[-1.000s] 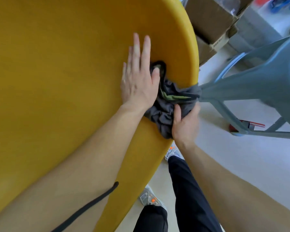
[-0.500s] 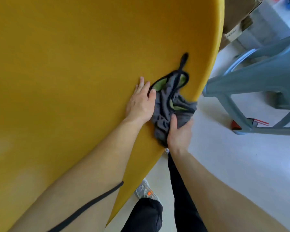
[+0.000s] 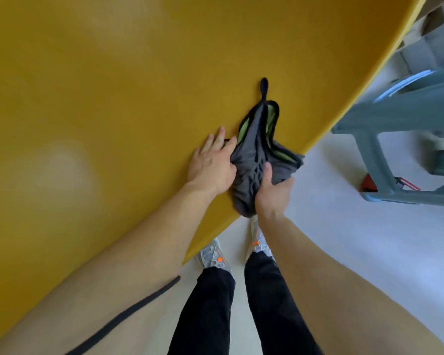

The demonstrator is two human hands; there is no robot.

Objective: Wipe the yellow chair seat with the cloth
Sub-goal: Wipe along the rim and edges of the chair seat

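Observation:
The yellow chair seat [image 3: 118, 103] fills the upper left of the view, its curved edge running down toward my legs. A crumpled grey cloth [image 3: 251, 160] with green lining and a black loop lies on the seat near that edge, partly hanging over it. My left hand [image 3: 212, 163] rests flat on the seat, fingers apart, its thumb side touching the cloth's left edge. My right hand [image 3: 269, 193] grips the cloth's lower right part at the seat edge, thumb on top.
A grey-blue plastic chair [image 3: 405, 119] stands to the right on the pale floor [image 3: 344, 226], with a small red object [image 3: 368, 183] by its leg. Cardboard boxes [image 3: 431, 26] sit at the top right. My legs and shoes [image 3: 213, 254] are below the seat edge.
Both hands and the cloth have slid back along the seat toward me, away from the far rim. The cloth has stretched out lengthwise, its black loop trailing behind.

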